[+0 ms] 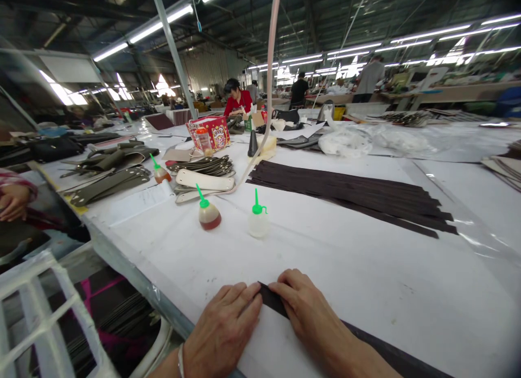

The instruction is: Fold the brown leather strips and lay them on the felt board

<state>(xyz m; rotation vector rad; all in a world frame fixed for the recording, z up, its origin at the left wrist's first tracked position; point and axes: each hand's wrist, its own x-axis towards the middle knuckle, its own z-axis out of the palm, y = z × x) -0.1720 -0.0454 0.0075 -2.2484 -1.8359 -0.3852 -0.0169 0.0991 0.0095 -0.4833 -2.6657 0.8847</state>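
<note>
L hand (226, 326) lies flat, palm down, fingers together, tips on end of dark strip (272, 301). R hand (309, 313) also flat, fingers extended, pressing same strip just beside L fingertips; neither hand closed round it. Strip lies at near edge of white table (366, 269), running right under R forearm. Behind, well apart: red-filled bottle (209, 214), clear bottle (258, 222), row of dark strips (350, 193)

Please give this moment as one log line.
left hand: on dark strip | right hand: on dark strip | clear squeeze bottle beyond
</note>
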